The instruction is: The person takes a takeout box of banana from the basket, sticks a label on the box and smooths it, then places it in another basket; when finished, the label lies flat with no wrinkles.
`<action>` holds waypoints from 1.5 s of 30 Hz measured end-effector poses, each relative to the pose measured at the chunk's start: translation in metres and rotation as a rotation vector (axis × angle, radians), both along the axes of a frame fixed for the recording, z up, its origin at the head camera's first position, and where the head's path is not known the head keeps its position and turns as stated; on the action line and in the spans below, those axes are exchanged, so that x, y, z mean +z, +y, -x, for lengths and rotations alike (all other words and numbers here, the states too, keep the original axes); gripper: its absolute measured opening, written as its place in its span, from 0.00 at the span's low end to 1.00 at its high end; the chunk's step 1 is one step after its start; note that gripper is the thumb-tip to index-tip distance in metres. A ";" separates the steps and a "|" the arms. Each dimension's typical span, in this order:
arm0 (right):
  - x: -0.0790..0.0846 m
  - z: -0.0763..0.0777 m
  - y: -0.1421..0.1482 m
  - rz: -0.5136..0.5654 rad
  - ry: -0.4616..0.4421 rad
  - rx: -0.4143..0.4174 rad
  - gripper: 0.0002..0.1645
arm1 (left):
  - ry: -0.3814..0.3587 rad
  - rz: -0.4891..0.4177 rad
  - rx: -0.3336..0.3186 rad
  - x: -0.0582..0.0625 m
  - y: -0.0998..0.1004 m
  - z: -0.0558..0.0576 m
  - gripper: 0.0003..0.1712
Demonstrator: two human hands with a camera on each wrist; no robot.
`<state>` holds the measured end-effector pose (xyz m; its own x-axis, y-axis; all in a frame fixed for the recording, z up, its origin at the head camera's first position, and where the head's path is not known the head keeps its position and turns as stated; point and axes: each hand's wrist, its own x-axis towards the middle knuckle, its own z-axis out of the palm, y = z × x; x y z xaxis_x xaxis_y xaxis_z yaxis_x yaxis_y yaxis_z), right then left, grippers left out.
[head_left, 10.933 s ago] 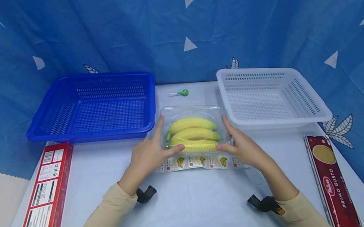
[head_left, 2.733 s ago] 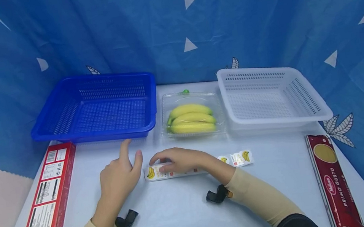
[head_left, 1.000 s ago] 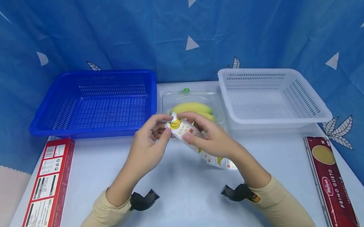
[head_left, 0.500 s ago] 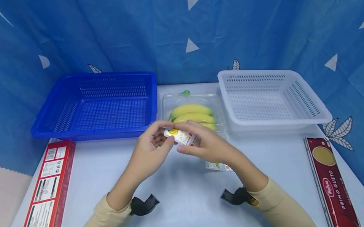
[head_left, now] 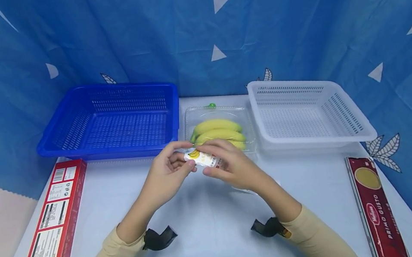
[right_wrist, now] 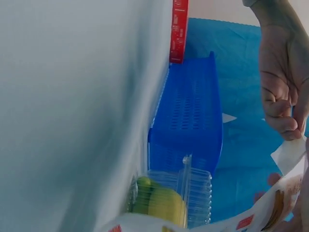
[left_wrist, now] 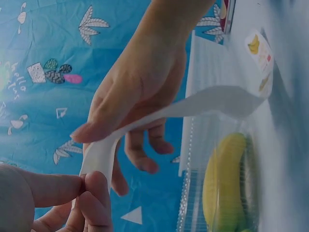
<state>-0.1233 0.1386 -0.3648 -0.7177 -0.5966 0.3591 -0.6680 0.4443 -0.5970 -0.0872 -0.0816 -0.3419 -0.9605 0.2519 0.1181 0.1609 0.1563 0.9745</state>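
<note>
Above the middle of the table, just in front of a clear plastic container, a white strip of banana-printed labels is held between a person's two hands. The left hand has its grip pinched on the strip's end, thumb against forefinger. The right hand grips the strip a little farther along, its thumb on the near face and other fingers behind. In the left wrist view the rest of the strip runs past the right thumb and bends down toward the table. Yellow bananas lie inside the container, partly hidden by the hands in the head view, and a small green thing shows at its far edge. To the container's left stands a blue basket, to its right a white basket. A long red box lies near the table's left edge, and a dark red packet lies by the right edge. A blue curtain with white triangles hangs behind the baskets.
</note>
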 end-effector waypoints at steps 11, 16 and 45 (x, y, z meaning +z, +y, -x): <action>-0.008 0.002 0.000 0.016 0.242 -0.064 0.39 | -0.020 0.003 0.018 -0.004 -0.004 -0.004 0.21; -0.010 -0.001 -0.001 0.014 0.154 -0.042 0.40 | -0.030 -0.009 0.020 -0.007 -0.005 -0.005 0.21; -0.025 -0.008 -0.011 0.251 -0.138 0.024 0.39 | -0.137 -0.185 0.003 -0.007 -0.003 -0.011 0.20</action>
